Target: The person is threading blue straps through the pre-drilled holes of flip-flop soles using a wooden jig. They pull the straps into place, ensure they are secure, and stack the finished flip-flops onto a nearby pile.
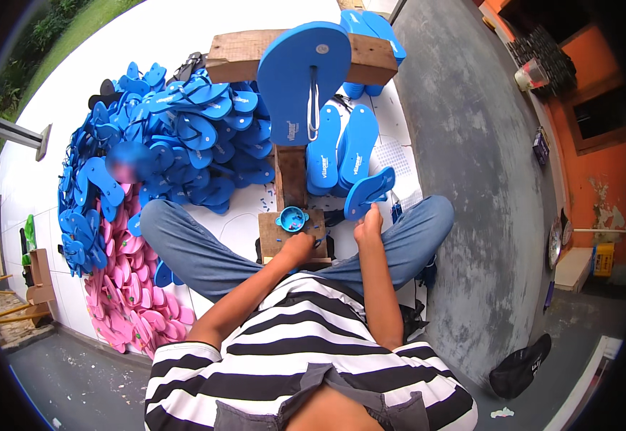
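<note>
My right hand (pixel 368 227) grips the lower end of a blue flip-flop (pixel 365 194), which is tilted up beside my right knee. Over a wooden block (pixel 270 248) between my legs, my left hand (pixel 297 248) is closed, its fingertips by a small dark thing I cannot make out. Just beyond it on the block stands a small blue cup (pixel 292 218) with tiny bits inside. Ahead, a large blue sole (pixel 295 57) rests against a wooden crossbar (pixel 237 56), a white loop hanging from its slot.
Stacks of blue soles (pixel 358 147) stand beyond my right hand, with more (pixel 385 36) behind the crossbar. At left lies a big heap of blue flip-flops (pixel 183 136), with pink flip-flops (pixel 130 287) nearer me. A black cap (pixel 520 368) lies on the grey floor at right.
</note>
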{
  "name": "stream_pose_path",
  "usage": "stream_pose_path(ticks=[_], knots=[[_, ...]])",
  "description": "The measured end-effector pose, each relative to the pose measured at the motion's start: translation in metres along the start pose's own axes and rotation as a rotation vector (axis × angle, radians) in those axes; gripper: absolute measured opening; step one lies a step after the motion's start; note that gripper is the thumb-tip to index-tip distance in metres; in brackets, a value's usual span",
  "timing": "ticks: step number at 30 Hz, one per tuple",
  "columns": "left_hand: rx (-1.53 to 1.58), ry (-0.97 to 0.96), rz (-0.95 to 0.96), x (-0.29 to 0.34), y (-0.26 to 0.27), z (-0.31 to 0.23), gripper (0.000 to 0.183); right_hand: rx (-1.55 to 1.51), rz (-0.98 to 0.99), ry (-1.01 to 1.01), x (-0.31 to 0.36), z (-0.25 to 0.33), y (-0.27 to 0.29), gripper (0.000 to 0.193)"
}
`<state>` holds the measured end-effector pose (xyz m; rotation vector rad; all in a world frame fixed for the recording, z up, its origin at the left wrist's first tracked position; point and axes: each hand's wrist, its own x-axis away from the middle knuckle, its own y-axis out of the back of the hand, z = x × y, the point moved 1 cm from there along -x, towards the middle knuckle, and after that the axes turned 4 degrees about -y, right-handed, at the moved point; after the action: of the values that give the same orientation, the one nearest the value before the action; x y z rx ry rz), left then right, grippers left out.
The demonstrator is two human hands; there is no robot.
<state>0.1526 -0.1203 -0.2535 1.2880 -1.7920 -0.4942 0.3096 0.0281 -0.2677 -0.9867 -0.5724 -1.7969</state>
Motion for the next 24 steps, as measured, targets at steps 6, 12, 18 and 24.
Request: stream_pose_path(ticks=[6,12,18,24], knots=[[0.929,-0.060,-0.397,0.040,0.068,-0.007,0.024,0.051,0.125,-0.064,0.061,-0.028,0.003,0.077],[1.202,-0.017,-0.415,0.069,0.129,-0.025,0.030,0.410,0.489,0.374,0.144,-0.011,-0.034,0.048],[1.322,-0.135,-0.358,0.075,0.147,-0.037,0.032,0.359,0.983,0.362,0.222,0.030,-0.074,0.039],[1.266,-0.201,-0.506,0.075,0.163,-0.052,0.031,0.240,1.002,0.501,0.248,0.058,-0.082,0.032]])
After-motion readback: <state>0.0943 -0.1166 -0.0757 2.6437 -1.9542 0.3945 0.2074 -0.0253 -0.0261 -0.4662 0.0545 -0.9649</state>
